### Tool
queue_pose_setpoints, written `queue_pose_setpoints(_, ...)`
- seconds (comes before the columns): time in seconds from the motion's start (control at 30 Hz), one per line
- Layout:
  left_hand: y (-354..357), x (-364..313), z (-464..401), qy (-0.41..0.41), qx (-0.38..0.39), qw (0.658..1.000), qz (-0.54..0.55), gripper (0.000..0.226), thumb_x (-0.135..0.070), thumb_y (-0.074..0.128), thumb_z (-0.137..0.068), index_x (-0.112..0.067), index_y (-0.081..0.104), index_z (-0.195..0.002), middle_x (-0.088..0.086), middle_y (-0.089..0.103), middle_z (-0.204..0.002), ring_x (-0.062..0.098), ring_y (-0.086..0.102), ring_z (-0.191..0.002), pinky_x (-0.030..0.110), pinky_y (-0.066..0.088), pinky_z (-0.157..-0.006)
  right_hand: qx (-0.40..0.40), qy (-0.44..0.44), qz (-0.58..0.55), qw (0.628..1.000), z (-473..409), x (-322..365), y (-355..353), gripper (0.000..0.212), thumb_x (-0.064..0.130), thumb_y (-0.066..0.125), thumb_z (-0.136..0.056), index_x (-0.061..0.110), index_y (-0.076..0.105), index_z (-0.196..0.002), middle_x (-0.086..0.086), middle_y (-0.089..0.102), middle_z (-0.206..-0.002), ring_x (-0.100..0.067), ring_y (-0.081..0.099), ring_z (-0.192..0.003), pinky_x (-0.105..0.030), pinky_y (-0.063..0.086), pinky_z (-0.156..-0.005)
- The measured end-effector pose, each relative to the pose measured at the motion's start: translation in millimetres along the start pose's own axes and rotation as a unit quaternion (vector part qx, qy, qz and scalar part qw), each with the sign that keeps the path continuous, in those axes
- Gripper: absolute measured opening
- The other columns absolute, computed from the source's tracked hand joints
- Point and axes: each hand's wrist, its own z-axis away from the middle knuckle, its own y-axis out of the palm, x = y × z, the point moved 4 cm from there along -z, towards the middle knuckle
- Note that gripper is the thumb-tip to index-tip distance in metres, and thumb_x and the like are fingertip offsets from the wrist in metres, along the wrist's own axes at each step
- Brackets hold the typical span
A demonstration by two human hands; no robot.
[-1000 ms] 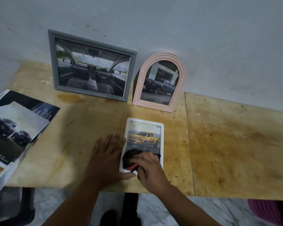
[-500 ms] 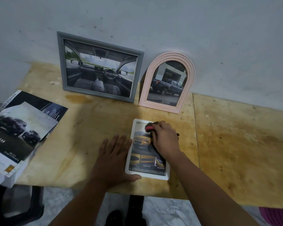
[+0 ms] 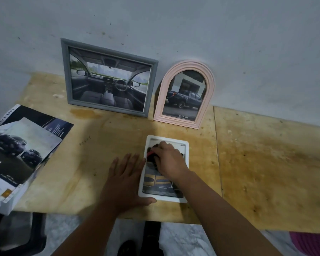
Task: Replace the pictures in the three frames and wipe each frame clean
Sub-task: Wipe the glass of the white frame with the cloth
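A white frame [image 3: 186, 174] with a yellow-truck picture lies flat near the table's front edge. My right hand [image 3: 169, 162] presses a dark cloth [image 3: 151, 157] with a red edge onto the upper part of its glass. Flat on the wood, my left hand [image 3: 127, 179] rests against the frame's left side, thumb at its lower corner. A grey frame [image 3: 109, 78] with a car-interior picture leans on the wall. Beside it, to the right, stands a pink arched frame [image 3: 186, 94] with a dark pickup picture.
A stack of car brochures [image 3: 20, 152] lies at the table's left end, overhanging the edge. The plywood table [image 3: 266, 163] has a seam right of the white frame. A black chair part [image 3: 17, 237] and a pink object [image 3: 310, 244] sit below the front edge.
My right hand swept the cloth from the bottom of the white frame up to its top, then back a little toward the upper left. The left hand stayed in place.
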Motion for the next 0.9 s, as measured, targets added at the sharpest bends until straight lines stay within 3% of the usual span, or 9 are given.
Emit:
queue_pose_setpoints(0.23,3,-2,2,0.013,-0.054,0.998,0.015,0.128,-0.098,0.055,-0.059,-0.015,0.044,-0.157,0.011,0.036,-0.166,0.035,0.031,-0.155,0.066,0.024,-0.121,0.001,-0.046,-0.104,0.993,80,24,28,0.028,0.024,0.051,-0.094,0.026,0.069,-0.116,0.002,0.057,-0.109,-0.023,0.056,-0.101,-0.043,0.05,-0.082)
queue_pose_setpoints(0.43,1,-1,1,0.015,-0.057,0.998,0.009,0.13,-0.101,0.051,-0.061,-0.016,0.041,-0.159,0.01,0.034,-0.167,0.034,0.028,-0.156,0.065,0.023,-0.121,0.114,-0.059,-0.171,0.977,77,23,4,0.033,0.017,0.053,-0.096,0.032,0.071,-0.119,0.004,0.059,-0.115,-0.016,0.059,-0.108,-0.036,0.051,-0.095)
queue_pose_setpoints(0.5,0,-1,1,0.013,-0.041,0.999,0.005,0.132,-0.103,0.049,-0.061,-0.017,0.038,-0.16,0.009,0.03,-0.169,0.033,0.024,-0.158,0.065,0.021,-0.123,0.053,-0.031,-0.173,0.983,55,11,-19,0.036,0.016,0.052,-0.096,0.032,0.069,-0.124,0.004,0.06,-0.116,-0.014,0.058,-0.108,-0.032,0.05,-0.095)
queue_pose_setpoints(0.6,2,0,0,0.006,-0.018,1.0,0.0,0.135,-0.107,0.04,-0.063,-0.019,0.026,-0.165,0.007,0.018,-0.173,0.031,0.013,-0.16,0.064,0.016,-0.124,-0.094,0.018,-0.074,0.993,23,-11,-41,0.037,0.019,0.056,-0.097,0.024,0.064,-0.132,0.0,0.056,-0.114,-0.019,0.054,-0.103,-0.038,0.051,-0.085)
queue_pose_setpoints(0.73,1,0,1,0.005,-0.014,1.0,0.0,0.134,-0.107,0.036,-0.064,-0.019,0.026,-0.164,0.007,0.02,-0.172,0.031,0.015,-0.16,0.064,0.018,-0.124,0.013,-0.073,0.187,0.98,11,-7,-13,0.047,0.019,0.064,-0.091,0.018,0.058,-0.137,-0.011,0.055,-0.121,-0.034,0.054,-0.108,-0.048,0.046,-0.085)
queue_pose_setpoints(0.9,-1,0,2,0.005,-0.012,1.0,-0.001,0.134,-0.107,0.034,-0.064,-0.019,0.026,-0.164,0.008,0.021,-0.172,0.031,0.015,-0.16,0.064,0.017,-0.124,0.03,0.008,0.231,0.973,27,-38,-30,0.043,0.029,0.06,-0.093,0.017,0.055,-0.135,-0.01,0.051,-0.13,-0.033,0.05,-0.116,-0.048,0.043,-0.092)
